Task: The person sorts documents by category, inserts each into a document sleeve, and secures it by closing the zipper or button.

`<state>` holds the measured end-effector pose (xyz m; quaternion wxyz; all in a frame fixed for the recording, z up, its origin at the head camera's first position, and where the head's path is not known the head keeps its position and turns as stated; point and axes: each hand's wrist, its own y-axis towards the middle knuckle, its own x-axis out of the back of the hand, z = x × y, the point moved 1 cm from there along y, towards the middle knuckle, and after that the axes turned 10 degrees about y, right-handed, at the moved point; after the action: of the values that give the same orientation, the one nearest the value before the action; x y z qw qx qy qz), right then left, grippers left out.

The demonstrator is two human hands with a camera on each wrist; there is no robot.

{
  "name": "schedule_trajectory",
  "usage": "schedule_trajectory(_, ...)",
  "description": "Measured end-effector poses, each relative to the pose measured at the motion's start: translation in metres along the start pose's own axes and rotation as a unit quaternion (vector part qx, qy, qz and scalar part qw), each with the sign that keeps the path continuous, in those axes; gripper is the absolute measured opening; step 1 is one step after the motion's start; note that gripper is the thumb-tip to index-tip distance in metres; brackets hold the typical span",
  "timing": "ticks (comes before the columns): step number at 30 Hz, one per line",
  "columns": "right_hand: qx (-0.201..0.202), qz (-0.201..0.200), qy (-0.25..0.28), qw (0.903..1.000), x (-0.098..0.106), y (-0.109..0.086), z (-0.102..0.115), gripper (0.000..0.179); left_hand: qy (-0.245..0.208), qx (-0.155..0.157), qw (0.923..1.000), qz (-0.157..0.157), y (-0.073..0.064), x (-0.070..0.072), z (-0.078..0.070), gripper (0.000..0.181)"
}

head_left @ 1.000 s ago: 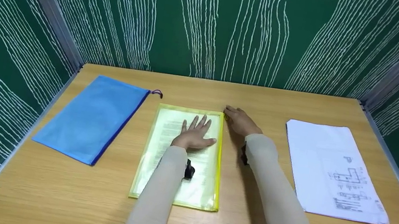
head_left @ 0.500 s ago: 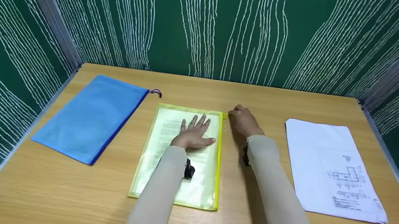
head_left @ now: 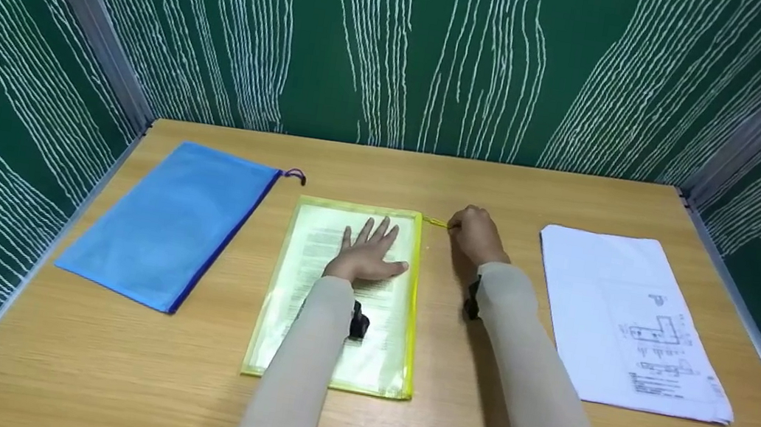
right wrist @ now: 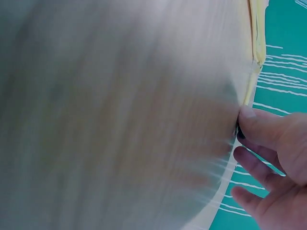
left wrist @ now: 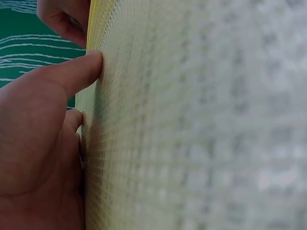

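The yellow pouch (head_left: 377,340) lies on the table (head_left: 106,361) between the blue pouch (head_left: 166,228) and papers (head_left: 601,289). The left hand (head_left: 369,255) rests spread on it. The right hand (head_left: 479,235) pinches the cord (head_left: 436,222) at the pouch's far corner

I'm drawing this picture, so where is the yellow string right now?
In the head view, the yellow string runs from the far right corner of the yellow pouch to the right hand, which pinches its end.
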<state>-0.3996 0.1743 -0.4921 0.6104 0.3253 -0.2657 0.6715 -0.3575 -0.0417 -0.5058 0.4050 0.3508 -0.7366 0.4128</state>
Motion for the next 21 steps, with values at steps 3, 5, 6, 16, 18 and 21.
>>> schedule_trajectory(3,-0.001,-0.003,0.0,1.0,0.002,-0.001,-0.002,0.022,-0.006,-0.002,1.0,-0.002,0.0,0.0,-0.001,0.081)
schedule_trajectory(5,-0.007,0.002,0.003,1.0,0.003,-0.002,-0.004,0.022,-0.004,-0.003,1.0,-0.002,-0.001,0.0,-0.001,0.081)
schedule_trajectory(6,-0.011,0.007,0.006,0.9999,0.003,-0.003,-0.004,0.022,-0.004,-0.003,1.0,-0.002,-0.001,-0.001,-0.002,0.081)
schedule_trajectory(16,-0.05,0.05,0.077,0.9945,0.01,-0.008,-0.008,0.021,0.0,-0.002,0.9999,-0.011,-0.002,0.0,-0.001,0.08)
schedule_trajectory(18,-0.057,0.051,0.094,0.9926,0.01,-0.009,-0.009,0.021,-0.002,-0.003,0.9999,-0.012,-0.002,0.0,0.0,0.081)
schedule_trajectory(21,-0.067,0.054,0.122,0.9888,0.008,-0.012,-0.009,0.02,-0.003,-0.002,0.9999,-0.013,-0.001,-0.001,0.0,0.081)
